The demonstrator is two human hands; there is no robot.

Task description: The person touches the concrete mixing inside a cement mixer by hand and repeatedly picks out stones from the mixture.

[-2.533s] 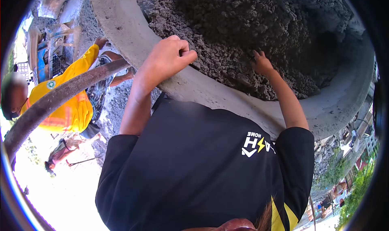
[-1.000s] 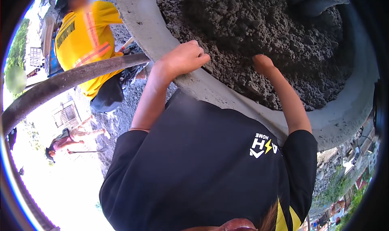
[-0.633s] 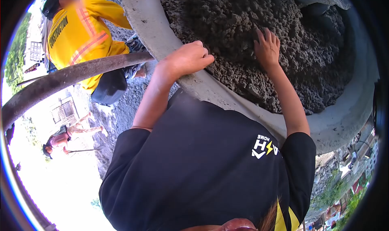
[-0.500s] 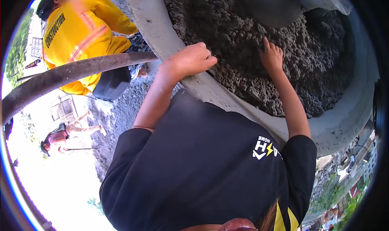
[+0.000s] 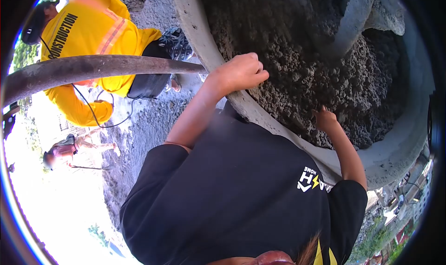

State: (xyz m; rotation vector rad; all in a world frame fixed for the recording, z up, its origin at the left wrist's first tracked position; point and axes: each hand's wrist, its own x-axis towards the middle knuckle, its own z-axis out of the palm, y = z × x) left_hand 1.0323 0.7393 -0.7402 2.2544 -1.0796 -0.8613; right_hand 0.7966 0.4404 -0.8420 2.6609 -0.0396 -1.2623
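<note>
Hooking the curled left hand [image 5: 239,73] over the drum rim [image 5: 195,26], with the right hand [image 5: 326,121], half-curled and too unclear to tell any hold, nearer the mix [image 5: 290,72] ahead.

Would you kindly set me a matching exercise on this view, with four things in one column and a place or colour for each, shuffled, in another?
Things:
1. Left hand
2. Right hand
3. Wearer's T-shirt
4. Nearest co-worker's top

Places and colours:
A. Yellow, with dark lettering
B. Inside the drum, at the grey mix
C. Black, with white lettering
D. At the drum's rim

Right pairs: 1-D, 2-B, 3-C, 4-A.
</note>
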